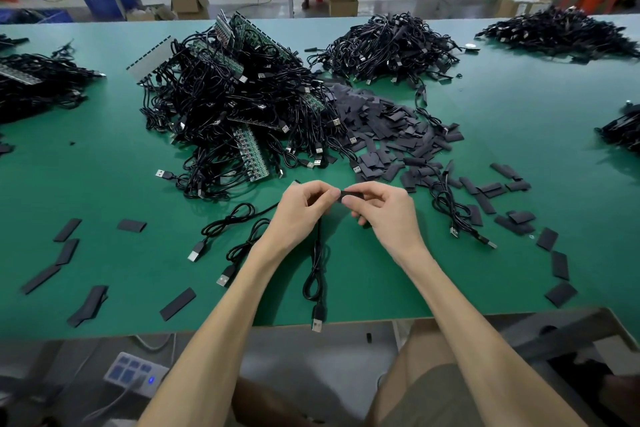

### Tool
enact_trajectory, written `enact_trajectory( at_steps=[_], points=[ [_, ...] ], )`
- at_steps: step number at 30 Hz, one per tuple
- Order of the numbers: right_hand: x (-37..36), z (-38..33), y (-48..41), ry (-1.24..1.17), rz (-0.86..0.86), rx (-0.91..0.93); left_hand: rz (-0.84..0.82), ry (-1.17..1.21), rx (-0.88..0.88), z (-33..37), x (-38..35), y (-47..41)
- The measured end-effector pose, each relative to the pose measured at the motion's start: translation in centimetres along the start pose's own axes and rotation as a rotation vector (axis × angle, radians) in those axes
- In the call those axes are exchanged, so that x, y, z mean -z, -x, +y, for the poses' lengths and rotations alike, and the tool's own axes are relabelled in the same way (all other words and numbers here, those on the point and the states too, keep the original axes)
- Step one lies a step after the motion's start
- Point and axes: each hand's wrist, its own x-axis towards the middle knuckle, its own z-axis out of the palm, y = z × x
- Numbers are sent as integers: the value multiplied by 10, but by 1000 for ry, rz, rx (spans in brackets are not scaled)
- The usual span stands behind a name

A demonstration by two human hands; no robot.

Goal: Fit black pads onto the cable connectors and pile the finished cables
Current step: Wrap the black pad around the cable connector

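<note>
Right grip (384, 215) pinches a black pad (349, 195) between thumb and forefinger, the other fingers curled under. Left grip (304, 208) pinches the top end of a cable (318, 253) right at the pad's left end. The connector is hidden by the fingertips, so I cannot tell whether it is inside the pad. Both grips are close together over the front middle of the green tabletop (104, 184).

The cable drops from the left grip and loops once on the tabletop. Its USB plug (317, 322) pokes over the front edge.

Two loose cables (221, 229) lie just left of the left wrist, plugs toward the front. One more loose cable (450, 211) lies right of the right grip.

Behind the right grip is a heap of pads (388, 128), spilling toward the front right. Behind the left grip is a big cable tangle (221, 97) with green circuit board strips (254, 156) mixed in, touching the pad heap.

Further out are more cable piles:
- back centre pile (391, 45)
- back right pile (561, 33)
- left edge pile (38, 83)
- right edge pile (620, 128), partly cut off

Single stray pads (67, 229) are scattered at front left and front right.

On the floor under the front edge is a white power strip (135, 374) with a blue light. Beyond the tabletop are cardboard boxes (189, 3).
</note>
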Motion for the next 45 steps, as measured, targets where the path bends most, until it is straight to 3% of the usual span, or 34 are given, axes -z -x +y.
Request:
enact_trajectory(
  at_steps=[7,16,32,45],
  points=[
    [-11,1,5,377,-15,286,-13,25,-10,0,0,0],
    [-3,0,3,209,124,135,69,-13,2,3,0,3],
    [-8,-5,8,285,69,264,71,-38,10,4,0,4],
    [-11,-6,11,424,118,370,80,72,32,6,0,4]
  ],
)
